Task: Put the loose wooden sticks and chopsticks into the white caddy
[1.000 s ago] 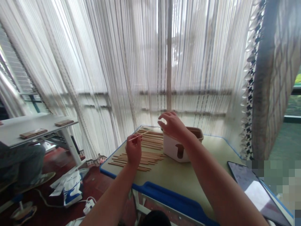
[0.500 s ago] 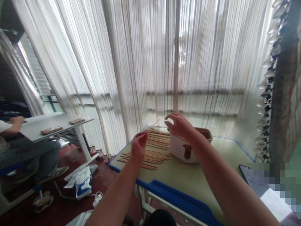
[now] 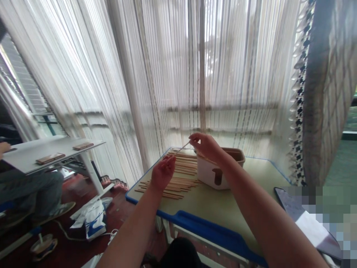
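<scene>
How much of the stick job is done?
Two groups of sticks already lie on the table. One thin stick is in hand, between the left hand and the right hand. How many are left I can't tell: the white box's inside is mostly hidden.

Bin (image 3: 209,175) obstructs table centre. Passage open over bare tabletop (image 3: 258,173), right of bin.

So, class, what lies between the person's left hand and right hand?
In the head view, one thin stick spans the gap, slanting up from the left hand to the right hand; other sticks lie on the table below.
</scene>
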A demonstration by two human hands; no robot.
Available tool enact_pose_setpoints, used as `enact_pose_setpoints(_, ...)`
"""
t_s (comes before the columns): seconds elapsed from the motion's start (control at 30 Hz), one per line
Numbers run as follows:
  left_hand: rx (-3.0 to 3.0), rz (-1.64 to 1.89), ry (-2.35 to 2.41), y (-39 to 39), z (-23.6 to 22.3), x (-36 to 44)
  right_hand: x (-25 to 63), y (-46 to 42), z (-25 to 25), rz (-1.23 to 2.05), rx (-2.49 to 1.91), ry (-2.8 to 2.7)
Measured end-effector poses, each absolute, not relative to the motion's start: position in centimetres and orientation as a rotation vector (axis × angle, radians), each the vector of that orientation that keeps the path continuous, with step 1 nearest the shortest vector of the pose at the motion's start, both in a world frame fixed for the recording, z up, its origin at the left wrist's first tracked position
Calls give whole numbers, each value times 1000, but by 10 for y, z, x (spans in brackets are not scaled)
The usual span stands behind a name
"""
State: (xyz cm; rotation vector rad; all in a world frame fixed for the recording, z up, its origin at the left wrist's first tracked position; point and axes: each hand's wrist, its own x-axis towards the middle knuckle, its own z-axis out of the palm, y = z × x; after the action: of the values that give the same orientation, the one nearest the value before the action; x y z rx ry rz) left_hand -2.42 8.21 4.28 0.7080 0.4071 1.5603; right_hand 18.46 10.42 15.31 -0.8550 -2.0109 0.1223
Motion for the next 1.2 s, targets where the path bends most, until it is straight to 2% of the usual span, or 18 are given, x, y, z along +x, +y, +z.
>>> enact_pose_setpoints(0.13, 811, 1582, 503, 87, 41, -22, 192, 105, 160, 282, -766, -1866)
enact_pose_setpoints(0.23, 932, 1708, 892, 95, 33, -18, 206, 104, 171, 268, -707, -1686)
enact_pose_setpoints(0.33, 1472, 1709, 1450, 97, 21, -12, 221, 100, 183, 106, -708, -1523)
enact_pose_setpoints(0.4, 1987, 1464, 1619, 94, 14, -6, 231, 97, 189, -22, -720, -1446)
enact_pose_setpoints(0.5, 2427, 1044, 1647, 88, 9, 1, 242, 93, 193, -181, -752, -1372)
enact_pose_setpoints(0.57, 2509, 924, 1675, 86, 8, 3, 249, 90, 194, -263, -775, -1338)
enact_pose_setpoints(0.8, 2572, 811, 1691, 84, 14, 1, 256, 87, 197, -319, -849, -1369)
enact_pose_setpoints(1.2, 2568, 755, 1706, 80, 15, 4, 221, 107, 166, -177, -999, -2067)
